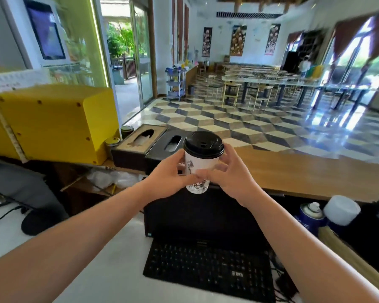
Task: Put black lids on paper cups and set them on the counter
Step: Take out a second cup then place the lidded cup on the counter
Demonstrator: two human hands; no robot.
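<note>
Both hands, left hand [169, 174] and right hand [230, 178], are wrapping their fingers [185, 166] around the paper cup [200, 166], holding it above the laptop [208, 248], just short of the counter [304, 171]. The black lid [203, 143] is looking seated; pressing evenly around its rim before setting down would secure it.

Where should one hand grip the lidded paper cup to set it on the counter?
Grip the paper cup around its upper wall just below the black lid, coming from the right side: it is upright, tapers downward, and the wooden counter lies to the right.
</note>
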